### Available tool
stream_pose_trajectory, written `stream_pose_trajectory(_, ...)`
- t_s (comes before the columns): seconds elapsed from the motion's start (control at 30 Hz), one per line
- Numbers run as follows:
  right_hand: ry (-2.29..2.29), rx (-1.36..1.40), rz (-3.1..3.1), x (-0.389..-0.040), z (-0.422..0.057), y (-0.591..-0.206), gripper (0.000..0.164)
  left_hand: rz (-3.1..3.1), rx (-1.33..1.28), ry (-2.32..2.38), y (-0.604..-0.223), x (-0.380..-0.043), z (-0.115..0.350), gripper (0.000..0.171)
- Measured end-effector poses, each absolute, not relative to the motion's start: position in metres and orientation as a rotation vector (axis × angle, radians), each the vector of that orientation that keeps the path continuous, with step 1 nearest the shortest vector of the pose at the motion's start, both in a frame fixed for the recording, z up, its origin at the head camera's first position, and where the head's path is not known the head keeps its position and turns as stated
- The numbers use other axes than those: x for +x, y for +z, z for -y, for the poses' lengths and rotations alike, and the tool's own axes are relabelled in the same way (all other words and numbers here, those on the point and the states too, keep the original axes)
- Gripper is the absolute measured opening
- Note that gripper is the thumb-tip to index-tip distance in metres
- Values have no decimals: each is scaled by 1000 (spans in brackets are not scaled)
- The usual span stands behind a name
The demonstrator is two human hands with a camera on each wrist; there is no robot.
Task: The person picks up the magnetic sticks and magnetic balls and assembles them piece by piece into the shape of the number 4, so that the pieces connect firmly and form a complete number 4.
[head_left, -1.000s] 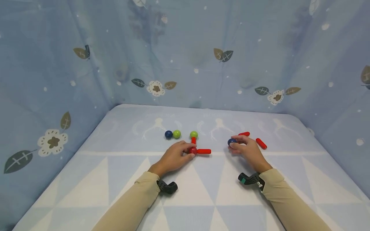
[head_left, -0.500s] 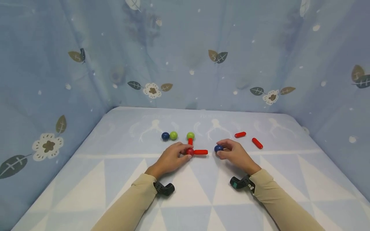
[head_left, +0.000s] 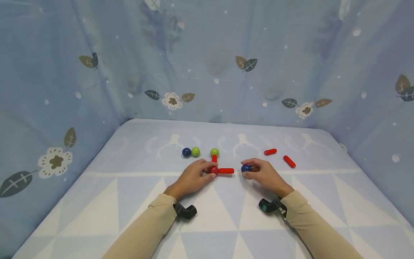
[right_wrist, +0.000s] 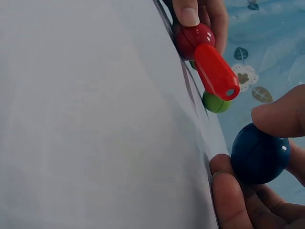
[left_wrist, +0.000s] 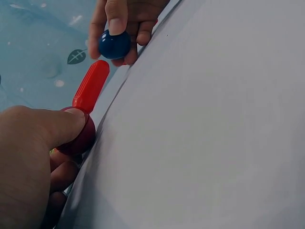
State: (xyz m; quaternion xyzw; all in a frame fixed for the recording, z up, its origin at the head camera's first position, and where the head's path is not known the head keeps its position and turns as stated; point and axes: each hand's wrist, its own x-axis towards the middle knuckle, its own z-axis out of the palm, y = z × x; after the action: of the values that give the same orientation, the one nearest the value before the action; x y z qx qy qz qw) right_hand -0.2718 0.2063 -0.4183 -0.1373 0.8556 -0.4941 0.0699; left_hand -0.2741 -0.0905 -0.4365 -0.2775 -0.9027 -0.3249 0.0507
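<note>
My left hand (head_left: 194,178) grips a dark red ball (right_wrist: 195,40) between thumb and fingers, low at the table. From that ball a red rod (head_left: 226,171) sticks out to the right, and a second red rod (head_left: 214,158) runs away from me to a light green ball (head_left: 215,152). My right hand (head_left: 266,176) pinches a dark blue ball (right_wrist: 260,153) between thumb and fingers. A small gap separates the blue ball from the free tip of the right-pointing rod, whose end face shows a grey metal disc.
Farther back on the left, another dark blue ball (head_left: 186,152) sits against a light green ball (head_left: 195,151). Two loose red rods, a nearer one (head_left: 289,161) and a farther one (head_left: 270,151), lie beyond my right hand. A patterned blue curtain (head_left: 207,64) borders the table (head_left: 226,216).
My right hand has brought the blue ball leftward and a little closer to me, near the rod's end, then nearly stopped. The left hand keeps its grip on the red ball.
</note>
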Motion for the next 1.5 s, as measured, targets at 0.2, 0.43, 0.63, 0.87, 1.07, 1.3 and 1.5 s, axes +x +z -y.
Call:
stream_pose_trajectory(0.2, -1527, -440, -2558, -268, -207, -417, 49, 2739, -850, -984, -436, -274, 90, 40)
stream_pose_trajectory(0.43, -1512, -468, -2567, -268, -204, -416, 49, 2741, -848, -986, -437, -275, 90, 40)
stream_pose_trajectory(0.63, -1470, -494, -2596, -271, -203, -422, 44, 2745, -845, -990, -437, -275, 91, 40)
stream_pose_trajectory(0.87, -1423, -544, -2626, -271, -200, -422, 43, 2736, -844, -974, -437, -276, 91, 40)
stream_pose_trajectory(1.07, -1392, -540, -2629, -270, -198, -423, 44, 2749, -840, -989, -437, -275, 90, 41)
stream_pose_trajectory(1.3, -1399, -537, -2636, -270, -194, -424, 43, 2744, -839, -995, -437, -275, 90, 41)
stream_pose_trajectory(1.5, -1407, -519, -2628, -268, -193, -423, 43, 2755, -829, -1004, -435, -274, 89, 42)
